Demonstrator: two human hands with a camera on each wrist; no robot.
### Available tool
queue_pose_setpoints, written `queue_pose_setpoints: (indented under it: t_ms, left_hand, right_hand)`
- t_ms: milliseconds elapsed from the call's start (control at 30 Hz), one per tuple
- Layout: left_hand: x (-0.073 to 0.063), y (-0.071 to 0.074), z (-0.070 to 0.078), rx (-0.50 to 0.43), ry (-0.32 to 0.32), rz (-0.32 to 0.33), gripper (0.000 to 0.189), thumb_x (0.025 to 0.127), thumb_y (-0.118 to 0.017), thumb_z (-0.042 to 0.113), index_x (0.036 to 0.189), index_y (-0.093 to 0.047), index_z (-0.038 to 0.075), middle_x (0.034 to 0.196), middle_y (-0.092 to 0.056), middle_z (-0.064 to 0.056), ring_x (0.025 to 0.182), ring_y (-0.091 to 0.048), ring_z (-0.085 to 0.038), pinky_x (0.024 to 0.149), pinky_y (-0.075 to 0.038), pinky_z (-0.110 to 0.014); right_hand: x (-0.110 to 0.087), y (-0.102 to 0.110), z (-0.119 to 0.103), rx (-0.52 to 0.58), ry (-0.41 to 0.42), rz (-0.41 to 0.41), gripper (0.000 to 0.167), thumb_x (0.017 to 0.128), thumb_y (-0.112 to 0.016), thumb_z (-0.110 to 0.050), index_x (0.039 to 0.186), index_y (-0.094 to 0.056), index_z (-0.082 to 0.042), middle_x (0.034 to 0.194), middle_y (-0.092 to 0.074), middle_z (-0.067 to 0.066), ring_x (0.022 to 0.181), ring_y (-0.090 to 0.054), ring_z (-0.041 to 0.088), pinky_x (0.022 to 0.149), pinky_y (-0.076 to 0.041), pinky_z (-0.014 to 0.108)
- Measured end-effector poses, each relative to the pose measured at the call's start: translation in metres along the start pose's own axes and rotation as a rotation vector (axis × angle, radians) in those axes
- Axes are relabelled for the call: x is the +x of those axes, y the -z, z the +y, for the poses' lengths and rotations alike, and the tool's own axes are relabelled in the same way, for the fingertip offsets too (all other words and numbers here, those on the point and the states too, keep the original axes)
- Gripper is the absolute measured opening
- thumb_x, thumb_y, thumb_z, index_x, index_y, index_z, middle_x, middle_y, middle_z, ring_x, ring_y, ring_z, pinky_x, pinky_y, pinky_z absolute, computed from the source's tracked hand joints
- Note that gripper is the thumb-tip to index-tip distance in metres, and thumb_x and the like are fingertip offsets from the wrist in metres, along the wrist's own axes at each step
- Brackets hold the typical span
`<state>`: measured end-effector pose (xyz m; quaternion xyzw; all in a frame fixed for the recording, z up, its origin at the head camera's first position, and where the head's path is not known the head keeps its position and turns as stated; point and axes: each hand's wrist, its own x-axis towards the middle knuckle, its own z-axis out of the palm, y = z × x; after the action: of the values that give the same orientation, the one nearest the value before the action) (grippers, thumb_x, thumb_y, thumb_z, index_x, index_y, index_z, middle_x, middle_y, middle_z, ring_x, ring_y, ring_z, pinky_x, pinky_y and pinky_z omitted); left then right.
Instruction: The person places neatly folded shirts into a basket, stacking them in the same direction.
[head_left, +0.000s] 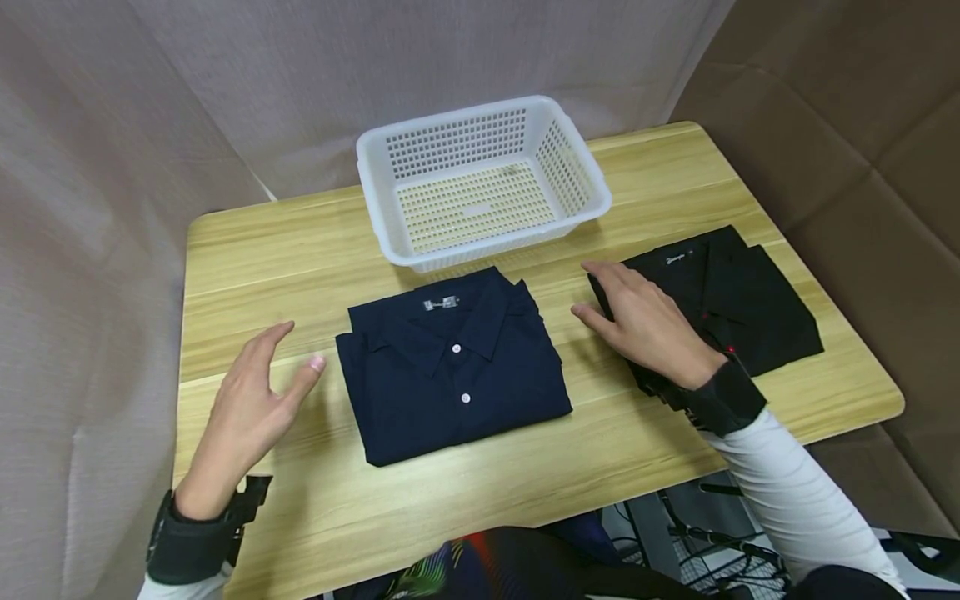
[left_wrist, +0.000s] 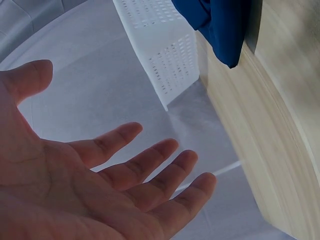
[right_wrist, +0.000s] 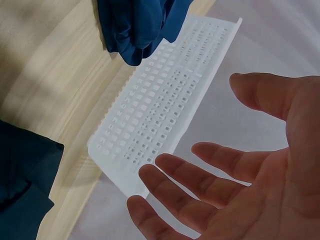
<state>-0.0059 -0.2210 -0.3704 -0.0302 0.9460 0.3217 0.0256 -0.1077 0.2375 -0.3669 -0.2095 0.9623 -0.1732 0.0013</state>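
A folded navy shirt [head_left: 457, 375] with a collar and white buttons lies flat on the wooden table, its collar toward the basket. To its left hovers my left hand [head_left: 251, 400], thumb and fingers spread, holding nothing; the left wrist view shows its bare palm [left_wrist: 75, 190]. My right hand [head_left: 648, 321] is over the left part of a folded black shirt [head_left: 765, 308], overlapping it in the head view. Its fingers are loosely spread with nothing between them, as the right wrist view shows from the palm side [right_wrist: 250, 195]. Part of the black shirt is hidden behind that hand.
A white perforated plastic basket [head_left: 480, 246] stands at the back of the wooden table [head_left: 315, 533], with nothing inside. Grey fabric [head_left: 300, 83] hangs behind and to the left, and a brown padded surface [head_left: 847, 150] rises on the right. Cables [head_left: 720, 542] show below the front edge.
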Motion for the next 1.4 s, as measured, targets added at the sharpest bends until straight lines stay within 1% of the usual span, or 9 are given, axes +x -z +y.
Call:
queue_pose_setpoints:
  t_ms: [200,367,467,700,967,1200,1400]
  left_hand:
    - [0.001,-0.003,0.0,-0.015,-0.007,0.004,0.075,0.106,-0.063,0.046,0.162,-0.037,0.002,0.162,-0.039,-0.03,0.146,-0.038,-0.055,0.112,-0.033,-0.074]
    - [0.001,-0.005,-0.001,-0.025,-0.018,0.014,0.075,0.106,-0.064,0.044,0.161,-0.038,0.002,0.162,-0.037,-0.031,0.146,-0.038,-0.056,0.112,-0.033,-0.075]
    - [0.001,-0.006,0.0,-0.028,-0.019,0.009,0.075,0.106,-0.064,0.044,0.161,-0.037,0.001,0.163,-0.036,-0.031,0.146,-0.037,-0.057,0.112,-0.033,-0.076]
    - [0.002,-0.011,0.002,-0.036,0.0,-0.016,0.076,0.107,-0.061,0.046,0.162,-0.036,0.001,0.165,-0.033,-0.031,0.148,-0.034,-0.057,0.113,-0.031,-0.076]
    - [0.003,-0.014,0.002,-0.052,0.01,-0.018,0.076,0.107,-0.061,0.046,0.162,-0.035,0.001,0.166,-0.031,-0.03,0.148,-0.033,-0.058,0.113,-0.031,-0.076]
    - [0.004,-0.018,0.001,-0.074,0.042,-0.056,0.077,0.109,-0.055,0.05,0.165,-0.031,0.002,0.168,-0.029,-0.029,0.149,-0.031,-0.057,0.115,-0.029,-0.076]
    - [0.004,-0.02,0.001,-0.087,0.032,-0.052,0.076,0.11,-0.054,0.049,0.164,-0.031,0.001,0.166,-0.03,-0.03,0.148,-0.034,-0.055,0.114,-0.03,-0.075]
  right_hand:
    - [0.0,-0.003,-0.001,0.005,0.007,-0.003,0.062,0.105,-0.069,-0.029,0.153,-0.048,0.004,0.15,-0.054,0.03,0.136,-0.054,0.048,0.107,-0.048,0.066]
    - [0.0,-0.006,-0.002,0.008,-0.004,-0.006,0.062,0.104,-0.07,-0.029,0.153,-0.048,0.003,0.149,-0.055,0.03,0.136,-0.055,0.047,0.106,-0.048,0.065]
    - [0.0,-0.008,-0.001,0.013,-0.007,-0.011,0.062,0.104,-0.07,-0.028,0.153,-0.048,0.004,0.149,-0.054,0.03,0.136,-0.054,0.047,0.106,-0.048,0.065]
    - [-0.001,-0.011,-0.002,0.016,0.009,-0.028,0.063,0.106,-0.068,-0.03,0.155,-0.046,0.004,0.15,-0.054,0.031,0.136,-0.054,0.048,0.105,-0.048,0.066]
    - [0.0,-0.014,-0.001,0.009,0.007,-0.031,0.063,0.106,-0.068,-0.03,0.154,-0.047,0.004,0.148,-0.055,0.03,0.134,-0.056,0.047,0.103,-0.051,0.065]
    - [0.002,-0.02,-0.002,0.031,0.007,-0.035,0.061,0.105,-0.069,-0.028,0.152,-0.048,0.005,0.147,-0.056,0.03,0.133,-0.058,0.046,0.102,-0.052,0.063]
    - [0.004,-0.023,-0.006,0.031,0.007,-0.032,0.062,0.104,-0.07,-0.028,0.152,-0.048,0.005,0.148,-0.056,0.03,0.134,-0.057,0.045,0.103,-0.052,0.062]
